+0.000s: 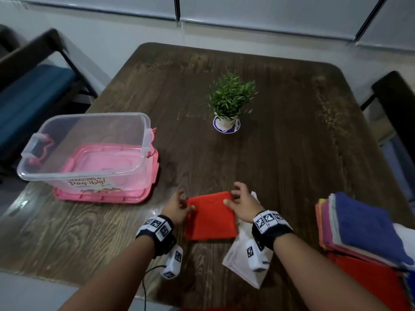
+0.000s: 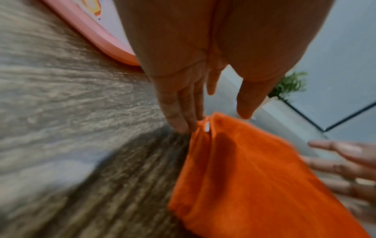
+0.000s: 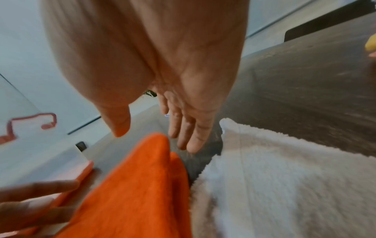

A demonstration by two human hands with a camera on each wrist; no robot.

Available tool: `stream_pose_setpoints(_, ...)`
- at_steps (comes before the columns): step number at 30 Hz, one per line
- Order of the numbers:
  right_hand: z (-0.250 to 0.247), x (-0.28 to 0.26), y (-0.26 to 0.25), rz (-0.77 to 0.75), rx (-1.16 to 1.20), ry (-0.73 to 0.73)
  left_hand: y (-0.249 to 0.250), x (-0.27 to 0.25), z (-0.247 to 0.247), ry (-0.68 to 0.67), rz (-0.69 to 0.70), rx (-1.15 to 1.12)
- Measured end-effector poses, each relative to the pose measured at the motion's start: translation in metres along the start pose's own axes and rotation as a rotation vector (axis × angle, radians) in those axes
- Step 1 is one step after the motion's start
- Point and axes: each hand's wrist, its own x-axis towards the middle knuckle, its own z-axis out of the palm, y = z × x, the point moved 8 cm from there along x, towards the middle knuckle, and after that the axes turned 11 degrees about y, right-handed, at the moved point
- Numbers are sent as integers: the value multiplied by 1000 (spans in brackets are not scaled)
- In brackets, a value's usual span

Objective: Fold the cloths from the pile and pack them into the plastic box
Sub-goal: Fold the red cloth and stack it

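Observation:
A folded orange cloth [image 1: 211, 215] [image 2: 254, 177] [image 3: 132, 193] lies flat on the table in front of me. My left hand [image 1: 185, 202] [image 2: 213, 122] is at its far left corner: the straight fingers touch the table beside the edge and the thumb hovers over the cloth. At the far right corner, my right hand [image 1: 238, 197] [image 3: 155, 140] has its fingers spread and its thumb over the cloth. A white cloth [image 1: 242, 261] [image 3: 284, 177] lies under my right wrist. The pile of cloths [image 1: 363, 227] sits at the right. The clear plastic box [image 1: 96, 115] stands empty at the left.
The box stands on its pink lid [image 1: 101, 196] [image 2: 97, 33]. A small potted plant [image 1: 229, 102] stands at the middle of the dark wooden table [image 1: 292, 153]. Chairs flank the table on the left [image 1: 33, 86] and on the right [image 1: 395, 104].

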Motion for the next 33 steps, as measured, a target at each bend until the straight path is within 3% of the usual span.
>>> stream_pose_setpoints(4, 11, -5, 19, 63, -205, -46, -10, -5, 7, 39, -41, 324)
stream_pose_setpoints(10, 29, -11, 29, 92, -313, -88, -19, -13, 31, -128, -66, 459)
stream_pose_setpoints(17, 40, -16, 25, 190, -17, -41, -16, -11, 34, -8, -150, -78)
stream_pose_setpoints(24, 32, -31, 48, 377, 363, -11, 1, -16, 32, 32, -175, -120)
stream_pose_setpoints(29, -22, -54, 51, 376, 729, 54, 57, -26, 47, -6, 42, -119)
stream_pose_setpoints(33, -64, -76, 80, 422, 861, 62, 96, -43, 85, -86, 139, -2)
